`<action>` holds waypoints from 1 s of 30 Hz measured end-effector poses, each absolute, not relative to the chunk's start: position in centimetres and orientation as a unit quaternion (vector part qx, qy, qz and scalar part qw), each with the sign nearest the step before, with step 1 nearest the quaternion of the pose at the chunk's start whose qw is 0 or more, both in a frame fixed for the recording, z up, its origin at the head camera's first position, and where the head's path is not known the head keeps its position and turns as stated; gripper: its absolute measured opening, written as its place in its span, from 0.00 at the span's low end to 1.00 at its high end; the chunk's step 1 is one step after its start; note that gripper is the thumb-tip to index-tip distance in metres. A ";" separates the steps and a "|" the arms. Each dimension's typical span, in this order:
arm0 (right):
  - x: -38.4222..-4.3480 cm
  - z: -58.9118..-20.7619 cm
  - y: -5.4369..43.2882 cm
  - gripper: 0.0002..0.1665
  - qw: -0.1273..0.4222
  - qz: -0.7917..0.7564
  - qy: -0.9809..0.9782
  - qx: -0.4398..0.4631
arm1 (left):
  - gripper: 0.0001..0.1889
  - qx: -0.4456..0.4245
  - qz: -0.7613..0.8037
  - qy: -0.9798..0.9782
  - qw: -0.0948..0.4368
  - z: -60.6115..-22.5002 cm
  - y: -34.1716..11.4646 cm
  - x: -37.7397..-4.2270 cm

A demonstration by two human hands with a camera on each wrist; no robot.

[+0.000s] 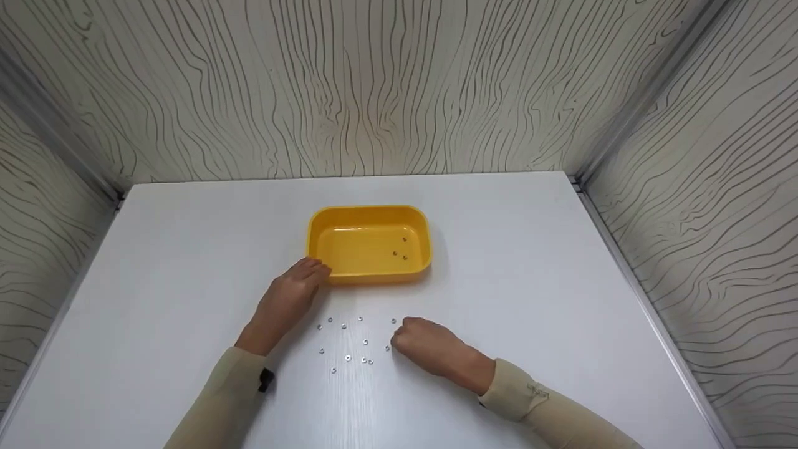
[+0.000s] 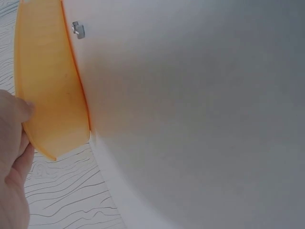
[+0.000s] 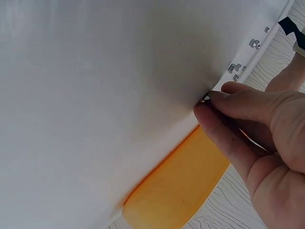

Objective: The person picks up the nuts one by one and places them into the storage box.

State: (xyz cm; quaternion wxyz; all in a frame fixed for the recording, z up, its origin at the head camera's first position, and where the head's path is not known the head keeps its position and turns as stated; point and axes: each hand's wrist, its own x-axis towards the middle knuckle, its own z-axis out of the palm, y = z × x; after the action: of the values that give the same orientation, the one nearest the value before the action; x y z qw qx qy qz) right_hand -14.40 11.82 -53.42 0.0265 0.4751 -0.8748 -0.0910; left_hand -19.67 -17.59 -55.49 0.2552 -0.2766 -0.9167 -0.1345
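A yellow plastic bin (image 1: 380, 278) stands toward the back of the white table, with three small metal nuts (image 1: 394, 253) on the right of its floor. My left hand (image 1: 293, 296) grips the bin's near left corner; the thumb (image 2: 25, 110) lies against the outer wall in the left wrist view. In front of the bin, my right hand (image 1: 430, 346) is low over the table at the right side of several scattered nuts (image 1: 348, 358). Between its thumb and index fingertip, the right wrist view shows a small shiny nut (image 3: 206, 98) being pinched.
The white table (image 1: 517, 262) meets a wood-grain patterned panel (image 1: 374, 87) at the back. More such panels (image 1: 717, 187) rise at both sides, with grey metal posts (image 1: 648, 93) at the corners.
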 end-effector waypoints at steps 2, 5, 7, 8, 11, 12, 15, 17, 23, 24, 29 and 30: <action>-14.4 -53.4 11.9 0.16 0.021 -0.087 -0.877 0.472 | 0.15 -0.276 -0.133 -0.917 0.254 -55.5 -17.6 -19.7; -14.4 -53.4 11.9 0.16 0.007 -0.077 -0.883 0.464 | 0.15 -0.275 -0.133 -0.918 0.253 -55.5 -17.6 -19.8; -14.5 -53.4 11.9 0.16 0.002 -0.073 -0.884 0.461 | 0.15 -0.274 -0.134 -0.918 0.252 -55.5 -17.6 -19.8; -14.5 -53.4 11.9 0.15 0.000 -0.071 -0.885 0.460 | 0.15 -0.274 -0.134 -0.918 0.253 -55.5 -17.6 -19.7; -14.5 -53.4 11.9 0.15 -0.003 -0.064 -0.886 0.459 | 0.15 -0.277 -0.134 -0.917 0.255 -55.5 -17.6 -19.7; -14.6 -53.5 11.9 0.14 -0.002 -0.064 -0.886 0.460 | 0.15 -0.278 -0.133 -0.916 0.257 -55.5 -17.7 -19.7; -14.6 -53.5 12.1 0.14 0.000 -0.065 -0.885 0.462 | 0.15 -0.279 -0.130 -0.916 0.257 -55.5 -17.7 -19.7; -14.6 -53.6 12.2 0.14 0.002 -0.066 -0.883 0.465 | 0.15 -0.279 -0.131 -0.916 0.255 -55.5 -17.7 -19.7; -14.6 -53.3 12.7 0.15 0.013 -0.035 -0.881 0.472 | 0.15 -0.284 -0.138 -0.913 0.260 -55.5 -17.7 -19.7; -14.7 -53.2 12.8 0.15 0.015 -0.022 -0.881 0.472 | 0.15 -0.284 -0.138 -0.912 0.263 -55.5 -17.7 -19.8; -15.3 -52.5 13.6 0.15 0.015 0.069 -0.886 0.459 | 0.15 -0.280 -0.138 -0.912 0.265 -55.5 -17.7 -19.7; -15.4 -52.4 13.7 0.16 0.017 0.086 -0.886 0.455 | 0.15 -0.278 -0.138 -0.913 0.264 -55.6 -17.6 -19.7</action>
State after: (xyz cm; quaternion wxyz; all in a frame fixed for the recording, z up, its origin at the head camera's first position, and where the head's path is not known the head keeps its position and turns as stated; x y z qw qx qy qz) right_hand -15.36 13.74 -52.40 0.0169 0.4552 -0.8860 0.0863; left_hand -19.73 -17.64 -55.55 0.2639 -0.2785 -0.9131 -0.1385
